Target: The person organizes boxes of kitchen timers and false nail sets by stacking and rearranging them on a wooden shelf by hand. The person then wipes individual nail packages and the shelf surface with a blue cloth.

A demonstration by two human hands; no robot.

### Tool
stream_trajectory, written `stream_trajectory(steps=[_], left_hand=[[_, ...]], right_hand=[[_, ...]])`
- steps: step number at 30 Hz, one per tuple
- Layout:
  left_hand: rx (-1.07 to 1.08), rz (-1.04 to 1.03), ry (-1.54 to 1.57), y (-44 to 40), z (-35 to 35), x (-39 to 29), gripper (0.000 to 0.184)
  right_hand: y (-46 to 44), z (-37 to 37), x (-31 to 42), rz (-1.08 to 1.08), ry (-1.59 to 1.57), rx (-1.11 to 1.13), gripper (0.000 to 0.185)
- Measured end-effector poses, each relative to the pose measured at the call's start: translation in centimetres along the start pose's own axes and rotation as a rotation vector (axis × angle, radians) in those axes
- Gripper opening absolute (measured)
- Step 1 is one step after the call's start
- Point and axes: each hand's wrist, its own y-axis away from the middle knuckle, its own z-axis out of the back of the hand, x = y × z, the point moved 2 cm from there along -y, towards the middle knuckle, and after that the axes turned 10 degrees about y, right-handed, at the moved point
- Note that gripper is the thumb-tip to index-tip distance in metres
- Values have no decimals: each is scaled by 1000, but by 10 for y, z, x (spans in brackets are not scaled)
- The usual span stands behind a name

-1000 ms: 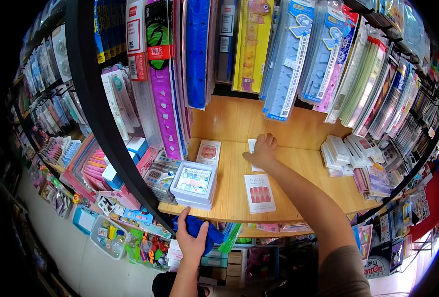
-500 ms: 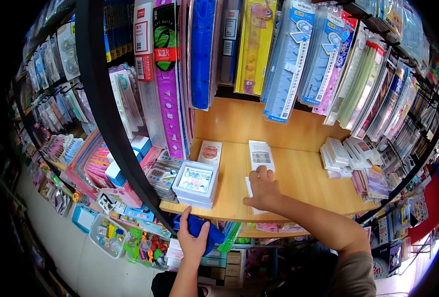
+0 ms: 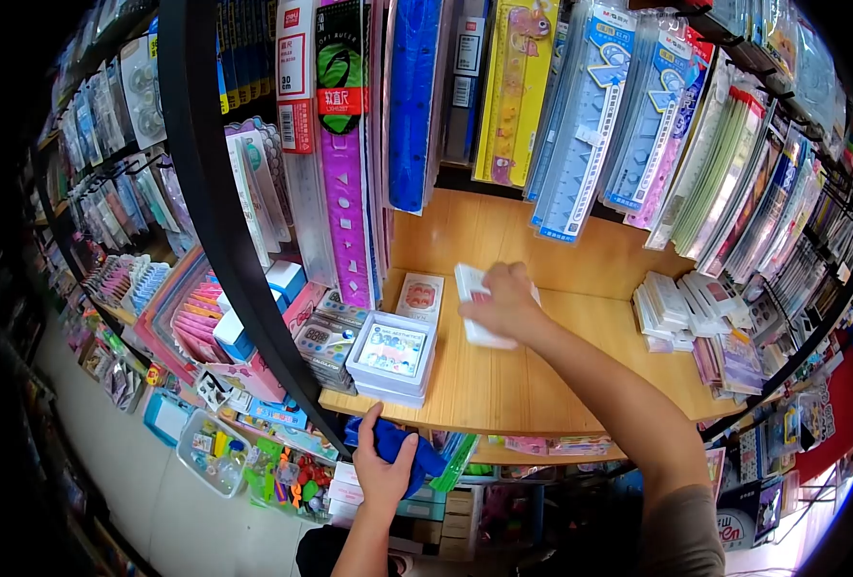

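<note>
My right hand (image 3: 505, 306) is closed around a white nail pack (image 3: 471, 282) above the middle of the wooden shelf (image 3: 580, 365). The pack is slightly blurred and tilted. At the shelf's front edge, my left hand (image 3: 385, 471) has its fingers wrapped round a bunched blue cloth (image 3: 394, 442). Just behind that hand stands a stack of white boxes (image 3: 391, 354) with a nail set on top. Another nail pack (image 3: 420, 296), with a red picture, lies behind the stack.
Packaged rulers (image 3: 580, 125) hang over the back of the shelf. White packs (image 3: 672, 313) are piled at the right. A black upright post (image 3: 243, 240) borders the left side. Below stands a bin of small toys (image 3: 210, 452).
My right hand moved from the rear pack to the front one, then carried it back and up the shelf. My left hand keeps its hold on the blue cloth. The view shifted slightly.
</note>
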Motion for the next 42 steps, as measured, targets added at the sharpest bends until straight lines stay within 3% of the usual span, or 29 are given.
stream_trajectory(steps=[3, 6, 7, 13, 16, 23, 27, 30, 37, 42], left_hand=[[-44, -177, -133, -2, -1, 5, 60], [-46, -179, -135, -5, 0, 6, 59], [-45, -175, -134, -5, 0, 6, 59], [-44, -163, -130, -9, 3, 9, 58], [-38, -146, -107, -9, 4, 11, 57], [-39, -151, -110, -8, 2, 6, 57], [-43, -135, -82, -5, -1, 4, 58], [-3, 6, -2, -1, -3, -3, 57], [2, -24, -1, 0, -3, 3, 57], [-1, -52, -16, -2, -2, 2, 57]], right_hand=[[-42, -13, 29, -119, 24, 30, 73], [-65, -40, 55, -174, 110, 36, 79], [-66, -40, 66, -157, 158, 169, 81], [-75, -77, 73, -305, 242, 176, 95], [-75, -64, 58, -295, 178, 141, 84], [-58, -31, -64, -463, 286, -116, 85], [-39, -48, -116, -376, 197, -116, 82], [-29, -61, -114, -282, 141, -180, 79], [-28, -84, -48, -330, -67, -222, 73], [-29, -92, -41, -331, -114, -265, 71]])
